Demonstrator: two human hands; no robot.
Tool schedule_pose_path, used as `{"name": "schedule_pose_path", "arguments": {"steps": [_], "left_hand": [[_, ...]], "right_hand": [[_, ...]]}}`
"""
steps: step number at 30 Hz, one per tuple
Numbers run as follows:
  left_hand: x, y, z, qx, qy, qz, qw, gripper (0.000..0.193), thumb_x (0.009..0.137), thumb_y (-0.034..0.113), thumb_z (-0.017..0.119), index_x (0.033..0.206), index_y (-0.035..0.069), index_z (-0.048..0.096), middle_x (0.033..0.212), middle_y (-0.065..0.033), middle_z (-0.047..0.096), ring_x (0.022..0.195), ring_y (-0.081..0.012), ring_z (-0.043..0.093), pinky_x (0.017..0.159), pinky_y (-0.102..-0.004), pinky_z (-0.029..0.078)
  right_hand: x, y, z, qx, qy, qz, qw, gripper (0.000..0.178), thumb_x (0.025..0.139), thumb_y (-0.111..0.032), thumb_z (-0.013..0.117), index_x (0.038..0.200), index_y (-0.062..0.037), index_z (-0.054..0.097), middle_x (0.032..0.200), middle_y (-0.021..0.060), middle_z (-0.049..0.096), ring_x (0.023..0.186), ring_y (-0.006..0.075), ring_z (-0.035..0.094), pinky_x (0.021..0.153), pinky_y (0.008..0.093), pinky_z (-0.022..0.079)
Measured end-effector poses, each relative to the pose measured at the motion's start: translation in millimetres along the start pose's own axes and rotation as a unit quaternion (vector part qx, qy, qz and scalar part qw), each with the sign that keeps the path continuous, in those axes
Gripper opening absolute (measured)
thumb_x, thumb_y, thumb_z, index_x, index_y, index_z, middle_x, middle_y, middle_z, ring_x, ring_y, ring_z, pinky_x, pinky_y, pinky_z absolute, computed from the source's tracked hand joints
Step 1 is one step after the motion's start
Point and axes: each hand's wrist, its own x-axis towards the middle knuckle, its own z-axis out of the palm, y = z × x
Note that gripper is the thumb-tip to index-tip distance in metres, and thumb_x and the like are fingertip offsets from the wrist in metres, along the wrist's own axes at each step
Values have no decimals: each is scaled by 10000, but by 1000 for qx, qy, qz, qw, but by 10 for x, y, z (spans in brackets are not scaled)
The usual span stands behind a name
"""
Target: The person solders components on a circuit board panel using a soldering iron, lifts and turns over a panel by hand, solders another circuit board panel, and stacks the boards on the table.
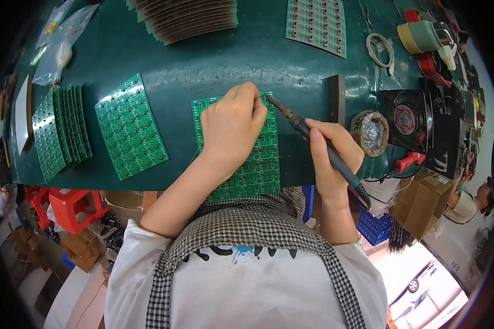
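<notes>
Circuit board [260,159] seemed light, stiff, fragile, best held by its right edge; left hand [230,120] curled over it, contents unclear; right hand [335,153] gripped a soldering iron [298,124].

The left hand [230,123] lies curled over a green rectangular circuit board [263,167]; the right hand [335,148] holds a dark slender soldering iron [343,166], tip at the board's far right corner. Left of the board lies another green circuit panel [132,129].
</notes>
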Motion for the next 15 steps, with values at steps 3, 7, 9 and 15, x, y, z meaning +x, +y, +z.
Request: {"name": "schedule_pose_path", "arguments": {"steps": [3, 7, 9, 15], "left_hand": [[-12, -13, 4, -1, 2, 12, 1000, 57, 794, 91, 616, 791, 57, 571, 792, -69, 641, 639, -278, 631, 549, -394, 486], [-31, -32, -7, -12, -3, 30, 999, 48, 805, 98, 623, 810, 56, 600, 889, -51, 649, 690, -273, 641, 582, -377, 495], [-32, -42, -26, -18, -9, 34, 999, 51, 807, 99, 626, 814, 55, 603, 906, -49, 648, 699, -272, 641, 588, -374, 495], [-100, 15, -148, -87, -49, 2, 995, 89, 793, 71, 626, 840, 39, 558, 854, -81, 613, 661, -282, 615, 567, -375, 478]], "right_hand": [[-21, -13, -19, -6, -5, -6, 1000, 116, 789, 31, 648, 902, 28, 673, 791, 130, 669, 683, 207, 648, 630, 276, 498], [-76, -11, -54, -8, -9, -21, 1000, 121, 778, 49, 642, 895, 34, 670, 799, 135, 673, 677, 212, 648, 621, 280, 500], [-101, -20, -75, -10, 1, -19, 1000, 118, 778, 54, 638, 890, 36, 670, 800, 136, 673, 677, 213, 647, 620, 280, 499], [-119, -11, -105, -7, 16, -19, 1000, 124, 781, 63, 627, 896, 38, 665, 798, 136, 671, 670, 213, 641, 615, 276, 495]]}}
